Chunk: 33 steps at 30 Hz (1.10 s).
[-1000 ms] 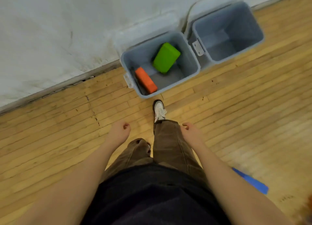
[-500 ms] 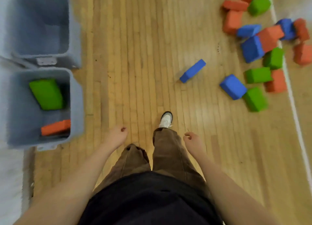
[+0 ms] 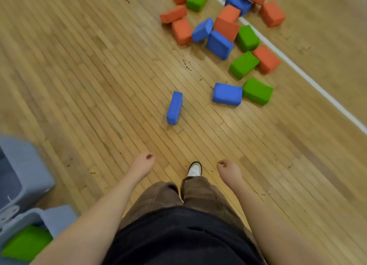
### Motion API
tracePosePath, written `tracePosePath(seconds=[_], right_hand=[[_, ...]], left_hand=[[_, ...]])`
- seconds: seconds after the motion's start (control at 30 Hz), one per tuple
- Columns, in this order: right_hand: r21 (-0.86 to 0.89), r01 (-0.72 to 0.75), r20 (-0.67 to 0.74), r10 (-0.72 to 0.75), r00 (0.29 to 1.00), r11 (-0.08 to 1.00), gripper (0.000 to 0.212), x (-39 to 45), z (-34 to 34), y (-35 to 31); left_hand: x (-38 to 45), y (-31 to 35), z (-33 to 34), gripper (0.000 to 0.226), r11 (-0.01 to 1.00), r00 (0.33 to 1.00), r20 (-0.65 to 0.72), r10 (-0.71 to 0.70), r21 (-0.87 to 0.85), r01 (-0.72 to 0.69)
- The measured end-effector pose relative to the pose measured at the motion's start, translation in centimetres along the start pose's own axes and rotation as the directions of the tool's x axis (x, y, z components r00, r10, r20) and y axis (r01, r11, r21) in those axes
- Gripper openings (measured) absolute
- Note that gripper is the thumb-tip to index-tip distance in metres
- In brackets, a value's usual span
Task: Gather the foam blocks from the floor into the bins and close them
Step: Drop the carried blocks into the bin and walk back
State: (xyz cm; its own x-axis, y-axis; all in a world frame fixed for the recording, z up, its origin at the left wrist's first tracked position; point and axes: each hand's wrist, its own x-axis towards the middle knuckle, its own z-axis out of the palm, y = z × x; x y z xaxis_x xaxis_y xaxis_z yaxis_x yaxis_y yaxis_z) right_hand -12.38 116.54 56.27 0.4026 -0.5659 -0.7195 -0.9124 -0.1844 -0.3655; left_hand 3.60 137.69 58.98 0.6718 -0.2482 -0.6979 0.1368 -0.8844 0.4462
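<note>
Several orange, blue and green foam blocks lie scattered on the wooden floor at the upper right. Nearest to me a narrow blue block stands on its edge; beyond it a flat blue block touches a green block. My left hand and my right hand hang in front of me, fingers curled, nothing in them. Two grey bins sit at the lower left: the nearer bin holds a green block, the farther bin shows only its wall and dark inside.
A white painted line crosses the floor diagonally at the right, under the far blocks. My legs in brown trousers and one white shoe are below the hands. Bare floorboards stretch between me and the block pile.
My view has swung from the bins at the wall round to the block pile. The bins have slid to the lower left edge. Both hands stay curled and hold nothing.
</note>
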Motion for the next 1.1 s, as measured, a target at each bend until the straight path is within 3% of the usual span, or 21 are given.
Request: tracePosePath(seconds=[0.33,0.5,0.67,0.8,0.97,1.1], right_hand=[[-0.107,0.233,0.125,-0.219,0.968,0.967,0.032,10.0,-2.8,-17.9],[-0.136,0.222,0.11,-0.208,0.972,0.965,0.034,16.1,-1.3,-27.9],[-0.102,0.171,0.056,-0.166,0.985,0.98,0.036,21.0,-1.3,-37.0],[0.012,0.14,-0.015,-0.14,0.99,0.99,0.034,25.4,-1.1,-41.1],[0.069,0.078,-0.037,-0.076,0.996,0.995,0.037,34.5,0.7,-40.5],[0.009,0.088,-0.028,-0.088,0.996,0.996,0.039,43.5,3.3,-35.5]], left_hand=[[10.8,1.9,-8.1,0.022,0.968,0.977,-0.097,-0.189,-0.186,0.168],[20.5,3.6,-15.0,0.029,0.967,0.984,-0.09,-0.153,-0.221,0.13],[29.4,8.8,-22.2,0.032,0.998,0.998,-0.048,0.047,-0.036,-0.049],[35.2,13.0,-23.5,0.04,0.966,0.977,0.005,0.215,0.147,-0.213],[43.5,16.2,-18.1,0.045,0.895,0.941,0.09,0.326,0.292,-0.338],[51.4,16.0,-10.8,0.05,0.818,0.932,0.149,0.33,0.447,-0.362]])
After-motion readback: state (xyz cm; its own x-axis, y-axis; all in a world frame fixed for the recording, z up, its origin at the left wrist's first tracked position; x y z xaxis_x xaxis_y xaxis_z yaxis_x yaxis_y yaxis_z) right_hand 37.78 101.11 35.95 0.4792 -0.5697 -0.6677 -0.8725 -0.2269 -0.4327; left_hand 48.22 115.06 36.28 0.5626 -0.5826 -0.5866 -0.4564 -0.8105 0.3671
